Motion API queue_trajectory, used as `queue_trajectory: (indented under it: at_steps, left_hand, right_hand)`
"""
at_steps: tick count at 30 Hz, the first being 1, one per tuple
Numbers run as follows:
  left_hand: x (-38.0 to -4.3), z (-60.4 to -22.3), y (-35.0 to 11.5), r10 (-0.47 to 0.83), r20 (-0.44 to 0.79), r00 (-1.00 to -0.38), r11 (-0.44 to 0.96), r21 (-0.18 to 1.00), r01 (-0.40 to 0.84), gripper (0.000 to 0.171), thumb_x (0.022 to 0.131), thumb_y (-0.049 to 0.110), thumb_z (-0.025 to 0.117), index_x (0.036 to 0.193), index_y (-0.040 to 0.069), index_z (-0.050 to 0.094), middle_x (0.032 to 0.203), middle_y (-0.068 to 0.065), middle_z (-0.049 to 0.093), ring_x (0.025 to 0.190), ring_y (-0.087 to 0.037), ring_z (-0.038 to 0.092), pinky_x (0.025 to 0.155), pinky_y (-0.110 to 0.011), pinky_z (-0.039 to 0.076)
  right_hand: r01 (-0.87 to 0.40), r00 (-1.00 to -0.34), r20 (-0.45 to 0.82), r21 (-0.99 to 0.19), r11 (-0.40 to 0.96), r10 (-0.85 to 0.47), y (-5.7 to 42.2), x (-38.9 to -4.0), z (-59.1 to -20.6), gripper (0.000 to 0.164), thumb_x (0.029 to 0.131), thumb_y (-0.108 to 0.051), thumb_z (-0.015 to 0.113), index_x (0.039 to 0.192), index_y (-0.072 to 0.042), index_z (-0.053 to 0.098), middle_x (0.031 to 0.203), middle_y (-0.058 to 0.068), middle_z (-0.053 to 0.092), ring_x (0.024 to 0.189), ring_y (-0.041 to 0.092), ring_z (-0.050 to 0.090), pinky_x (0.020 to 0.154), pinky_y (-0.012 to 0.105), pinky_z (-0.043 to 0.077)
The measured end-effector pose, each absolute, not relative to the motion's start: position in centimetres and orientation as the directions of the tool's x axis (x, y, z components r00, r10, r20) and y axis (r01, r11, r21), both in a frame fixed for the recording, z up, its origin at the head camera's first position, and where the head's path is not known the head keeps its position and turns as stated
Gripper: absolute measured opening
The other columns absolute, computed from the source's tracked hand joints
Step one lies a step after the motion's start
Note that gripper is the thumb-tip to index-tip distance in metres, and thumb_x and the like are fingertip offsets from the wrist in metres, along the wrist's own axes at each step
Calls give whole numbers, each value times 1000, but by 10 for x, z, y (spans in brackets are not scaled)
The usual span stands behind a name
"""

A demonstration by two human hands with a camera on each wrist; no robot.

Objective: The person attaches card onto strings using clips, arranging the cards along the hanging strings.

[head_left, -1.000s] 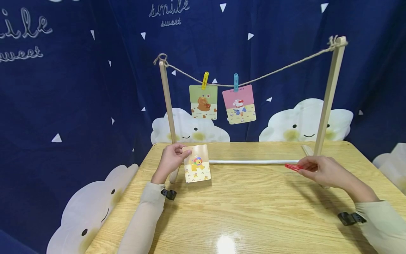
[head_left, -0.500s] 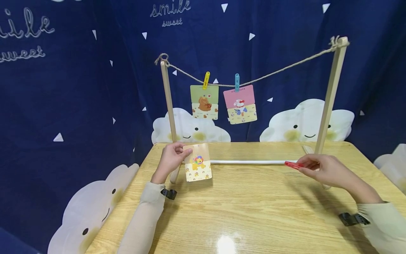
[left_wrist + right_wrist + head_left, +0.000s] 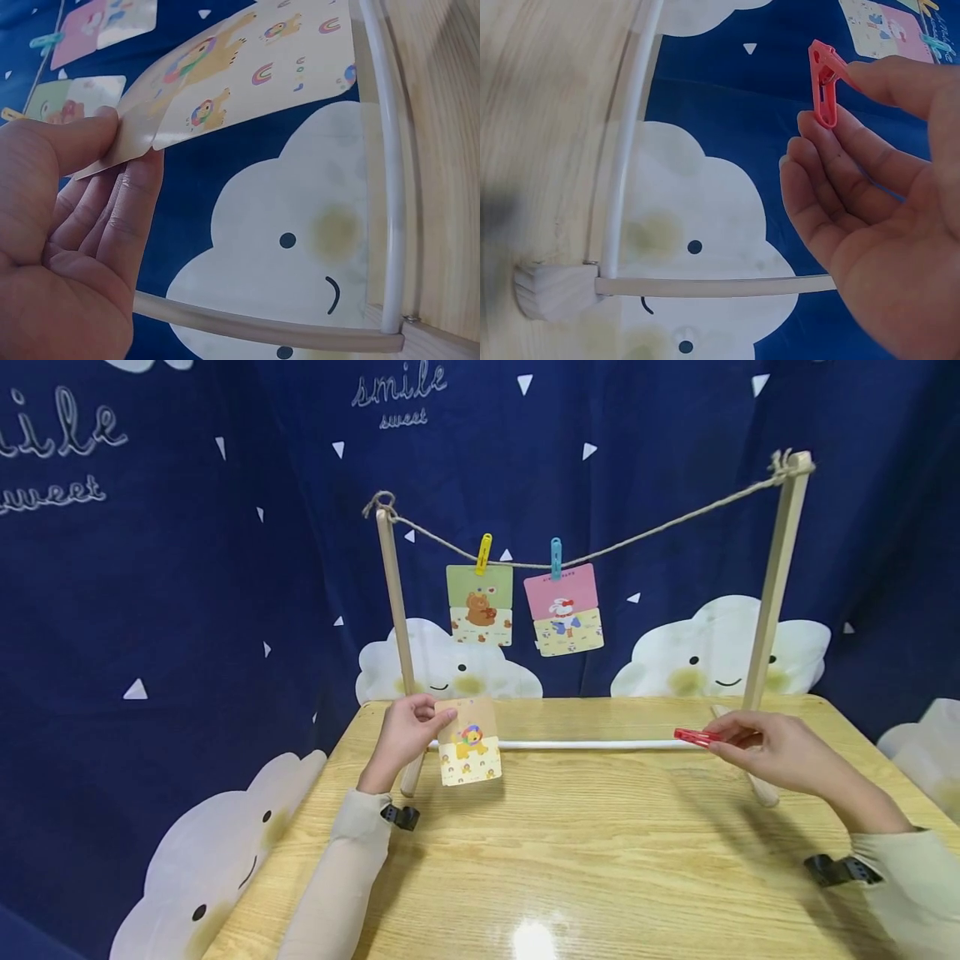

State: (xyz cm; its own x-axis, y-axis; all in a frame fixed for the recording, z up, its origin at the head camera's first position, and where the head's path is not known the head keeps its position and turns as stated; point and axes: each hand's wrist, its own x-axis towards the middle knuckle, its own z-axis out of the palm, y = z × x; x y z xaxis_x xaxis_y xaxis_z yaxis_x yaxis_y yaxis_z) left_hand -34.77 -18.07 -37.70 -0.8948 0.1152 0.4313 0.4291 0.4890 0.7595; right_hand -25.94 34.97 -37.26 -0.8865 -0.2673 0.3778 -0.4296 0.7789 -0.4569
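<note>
My left hand pinches a lion card by its upper left edge, thumb in front and fingers behind. In the left wrist view the card bends slightly away from the thumb. On the right, my right hand pinches a red clothespin between thumb and fingertips, above the table. The right wrist view shows the clothespin by its two legs and spring. A bear card hangs from the twine under a yellow clothespin; beside it a pink rabbit card hangs under a blue clothespin.
Two wooden posts, the left one and the right one, hold up the sagging twine. A white rod joins them low over the wooden table. Behind hangs a dark blue curtain with clouds.
My right hand has risen slightly, and the red clothespin has turned a little in its fingers. The lion card, in my left hand, has shifted up very slightly.
</note>
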Motion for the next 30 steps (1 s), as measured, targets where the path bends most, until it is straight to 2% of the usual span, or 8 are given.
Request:
queue_trajectory:
  at_steps: [4,9,19,30]
  left_hand:
    - [-348,-372,-178,124,448,-886,481,754,448,23,91,30,82,92,8,76,75,-4,73,73,-18,71,67,-32,55]
    - [-348,-367,-174,147,464,-874,459,750,476,24,92,29,81,89,7,74,73,-6,74,66,-17,68,66,-30,53]
    - [-345,-357,-163,161,455,-876,441,760,476,24,93,33,80,91,9,76,75,-3,76,68,-17,70,65,-31,52]
    - [-342,-349,-151,164,478,-863,402,767,501,28,92,37,80,89,9,76,76,-4,76,66,-18,68,64,-31,51]
  right_hand:
    - [-433,-884,386,-473,767,-261,349,-259,-364,15,94,-18,78,108,-13,76,90,-4,72,77,1,62,68,18,52]
    - [-415,-894,378,-490,767,-243,351,-257,-356,20,95,-22,77,112,-11,76,94,-3,73,80,2,61,70,15,50]
    - [-464,-861,423,-430,775,-281,348,-261,-345,17,92,-19,80,107,-13,76,87,-5,70,77,0,61,69,12,49]
    - [-424,-873,418,-399,813,-250,341,-258,-320,19,92,-23,80,110,-15,77,89,-5,71,76,3,58,67,17,49]
